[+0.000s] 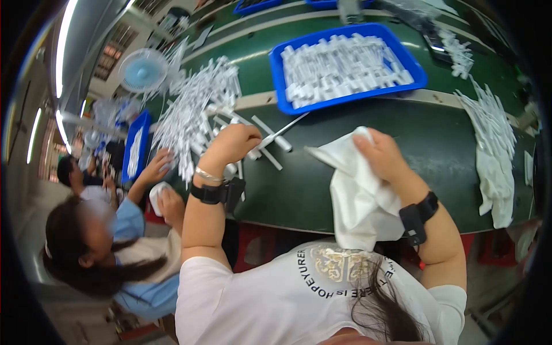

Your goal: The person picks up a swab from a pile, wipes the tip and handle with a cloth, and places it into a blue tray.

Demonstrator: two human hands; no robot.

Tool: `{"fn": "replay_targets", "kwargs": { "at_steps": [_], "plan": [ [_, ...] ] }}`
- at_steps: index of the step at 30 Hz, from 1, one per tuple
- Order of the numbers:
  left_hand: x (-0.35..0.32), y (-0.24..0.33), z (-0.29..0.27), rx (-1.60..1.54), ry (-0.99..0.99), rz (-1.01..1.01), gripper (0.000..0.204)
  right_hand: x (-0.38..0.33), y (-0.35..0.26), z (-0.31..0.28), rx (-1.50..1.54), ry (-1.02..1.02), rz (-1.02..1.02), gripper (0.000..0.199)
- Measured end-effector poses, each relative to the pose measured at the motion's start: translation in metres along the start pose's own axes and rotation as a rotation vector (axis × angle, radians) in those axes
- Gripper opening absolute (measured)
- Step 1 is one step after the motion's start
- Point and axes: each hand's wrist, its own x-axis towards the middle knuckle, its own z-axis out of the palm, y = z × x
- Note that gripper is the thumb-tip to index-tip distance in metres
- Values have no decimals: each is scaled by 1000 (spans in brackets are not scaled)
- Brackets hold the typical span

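Pinched in your left hand [233, 144] is a slim white plastic rod-shaped part [280, 133]; your fingers are curled shut around its lower end, and its thin tip points out toward 2 o'clock over the dark green work table [425, 144]. Your right hand [384, 154] grips a soft white cleaning cloth [359, 201], fingers pressed together on its upper edge, while the rest of the cloth drapes down toward 6 o'clock, over the table edge and against your white printed shirt [276, 299]. The two hands sit near each other, the rod's tip just short of the cloth's corner. Both wrists carry black bands.

Just beside your left hand, toward 12 and 1 o'clock, several more short white tube pieces [270, 137] lie loose on the table. At 11 o'clock from that hand spreads a big heap of thin white plastic parts [195, 109]. Straight ahead at 12 o'clock from your right hand sits a blue rectangular plastic tray [279, 75] filled with white parts in rows. Toward 3 o'clock lies another spread of white pieces [494, 121] along the table.

At 9 o'clock a co-worker in a light blue top [135, 230] sits beside you, one hand [156, 167] reaching at the heap and the other holding a small white cloth [156, 195]. Beyond the heap at 11 o'clock stands a pale blue desk fan [142, 70].
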Motion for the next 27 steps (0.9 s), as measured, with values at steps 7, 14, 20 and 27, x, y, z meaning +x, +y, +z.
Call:
{"fn": "replay_targets", "kwargs": {
  "at_steps": [7, 14, 20, 27],
  "plan": [
    [-8, 1, 34, -103, 253, -43, 21, -1, -1, 7, 100, -16, 15, 22],
    [-5, 15, 24, 104, 122, -85, 22, -2, 1, 5, 72, -10, -6, 24],
    [-30, 55, 8, -327, 12, -52, 19, 0, -2, 1, 63, -10, -17, 24],
    [4, 116, 40, -1169, -134, 44, 11, 1, -3, -12, 538, 117, 23, 25]
  ]
}}
